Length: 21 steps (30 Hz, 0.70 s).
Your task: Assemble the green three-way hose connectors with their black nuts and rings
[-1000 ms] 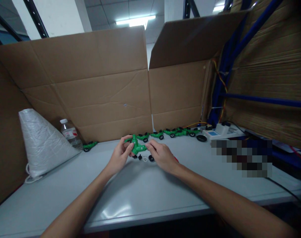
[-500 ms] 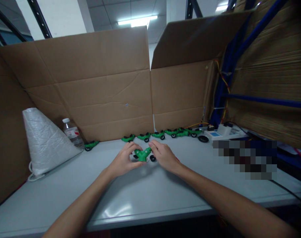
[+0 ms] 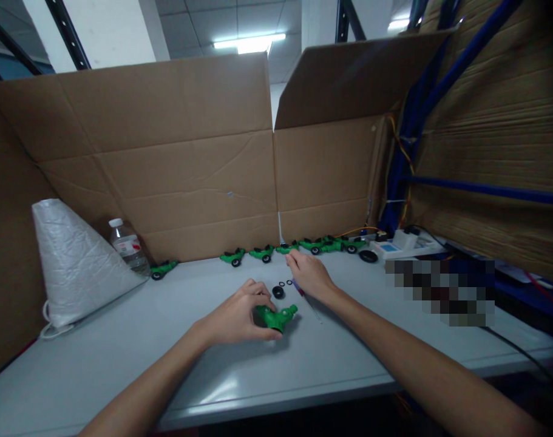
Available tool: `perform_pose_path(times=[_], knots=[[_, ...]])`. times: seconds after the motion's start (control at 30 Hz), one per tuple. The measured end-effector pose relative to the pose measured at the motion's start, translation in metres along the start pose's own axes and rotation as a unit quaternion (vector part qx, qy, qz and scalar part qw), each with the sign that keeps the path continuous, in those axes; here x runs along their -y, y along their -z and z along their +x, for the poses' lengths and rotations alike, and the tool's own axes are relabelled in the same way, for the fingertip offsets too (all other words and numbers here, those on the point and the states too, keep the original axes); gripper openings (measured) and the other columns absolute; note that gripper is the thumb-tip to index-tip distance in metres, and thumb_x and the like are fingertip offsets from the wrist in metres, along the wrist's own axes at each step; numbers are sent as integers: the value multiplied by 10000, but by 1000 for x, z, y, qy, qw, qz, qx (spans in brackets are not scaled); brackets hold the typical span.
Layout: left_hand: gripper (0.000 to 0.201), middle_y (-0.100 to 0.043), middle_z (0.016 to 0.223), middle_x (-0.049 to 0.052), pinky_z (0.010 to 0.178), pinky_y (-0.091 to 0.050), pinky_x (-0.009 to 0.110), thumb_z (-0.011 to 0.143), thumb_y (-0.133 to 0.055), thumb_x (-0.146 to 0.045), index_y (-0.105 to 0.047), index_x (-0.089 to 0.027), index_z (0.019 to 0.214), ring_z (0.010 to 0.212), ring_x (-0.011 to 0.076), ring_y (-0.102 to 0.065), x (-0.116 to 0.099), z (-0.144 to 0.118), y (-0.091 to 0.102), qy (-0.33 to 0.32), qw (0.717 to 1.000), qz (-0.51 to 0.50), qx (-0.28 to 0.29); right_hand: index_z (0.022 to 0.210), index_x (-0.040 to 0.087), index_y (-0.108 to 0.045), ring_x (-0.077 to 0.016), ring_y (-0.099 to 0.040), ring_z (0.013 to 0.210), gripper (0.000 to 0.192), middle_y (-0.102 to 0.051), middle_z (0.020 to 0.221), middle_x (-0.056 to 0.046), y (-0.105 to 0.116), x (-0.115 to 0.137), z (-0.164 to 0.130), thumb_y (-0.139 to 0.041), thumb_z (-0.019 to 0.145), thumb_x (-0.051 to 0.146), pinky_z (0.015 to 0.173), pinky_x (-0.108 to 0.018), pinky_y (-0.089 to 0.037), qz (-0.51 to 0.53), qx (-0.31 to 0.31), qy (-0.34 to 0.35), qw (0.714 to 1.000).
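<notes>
My left hand (image 3: pixel 237 315) grips a green plastic toy body (image 3: pixel 277 317) and holds it low on the grey table (image 3: pixel 240 370), near the middle. My right hand (image 3: pixel 309 274) lies farther back with its fingers curled; whether it holds anything I cannot tell. Between the hands lie a black wheel (image 3: pixel 278 292) and small black rings (image 3: pixel 285 283). A thin tool (image 3: pixel 309 303) with a reddish handle rests beside my right wrist.
A row of finished green toy vehicles (image 3: pixel 298 246) lines the foot of the cardboard wall (image 3: pixel 185 176). A white woven sack (image 3: pixel 71 261) and a water bottle (image 3: pixel 128 246) stand at the left. A loose wheel (image 3: pixel 368 256) and a white device (image 3: pixel 401 243) lie at right.
My left hand pulled the green body nearer and lower on the table. My right hand let go of it and moved back toward the small parts.
</notes>
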<state>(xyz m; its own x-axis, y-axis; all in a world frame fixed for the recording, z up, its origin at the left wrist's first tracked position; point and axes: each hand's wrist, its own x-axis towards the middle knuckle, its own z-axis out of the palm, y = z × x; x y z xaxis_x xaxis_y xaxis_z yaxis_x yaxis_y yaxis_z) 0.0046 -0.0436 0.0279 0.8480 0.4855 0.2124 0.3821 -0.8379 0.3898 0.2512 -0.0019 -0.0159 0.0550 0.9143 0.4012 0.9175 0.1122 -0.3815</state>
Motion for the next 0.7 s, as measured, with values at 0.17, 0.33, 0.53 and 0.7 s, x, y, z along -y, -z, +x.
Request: perform_pose_path(times=[0.17,0.33,0.53,0.7], knots=[[378,-646,1039,73,937,-463,405,833,-781,-555,-740,-233,1026,1057,288,-552,7,-2,-5,10,999,34,21,1106,223,-658,-236,-695,905,294,-774,1023,-91,-5,-18,8,-390,1106,343,740,-300,-363,-39,17,-11,999],[410,-657,998,66,966,-439,419,831,-775,-577,-709,-218,1018,1022,276,-579,9,-2,-6,-14,999,27,31,1121,221,-653,-248,-699,931,233,-770,1030,-96,-9,-28,12,-443,1085,316,741,-304,-365,-46,30,0,998],[366,-693,1069,67,902,-479,359,950,-664,-553,-712,-226,1108,1013,240,-618,33,-1,2,33,998,-41,-26,1080,203,-668,-248,-692,938,210,-763,998,-99,-15,-25,7,-472,1071,277,749,-308,-376,-30,51,46,997],[310,-688,1052,88,932,-484,382,1060,-483,-430,-694,-204,1075,1000,244,-624,80,-11,15,115,980,64,-148,1024,214,-663,-228,-638,995,130,-741,1024,-55,-19,-21,4,-545,1054,260,863,-304,-404,8,74,152,986]])
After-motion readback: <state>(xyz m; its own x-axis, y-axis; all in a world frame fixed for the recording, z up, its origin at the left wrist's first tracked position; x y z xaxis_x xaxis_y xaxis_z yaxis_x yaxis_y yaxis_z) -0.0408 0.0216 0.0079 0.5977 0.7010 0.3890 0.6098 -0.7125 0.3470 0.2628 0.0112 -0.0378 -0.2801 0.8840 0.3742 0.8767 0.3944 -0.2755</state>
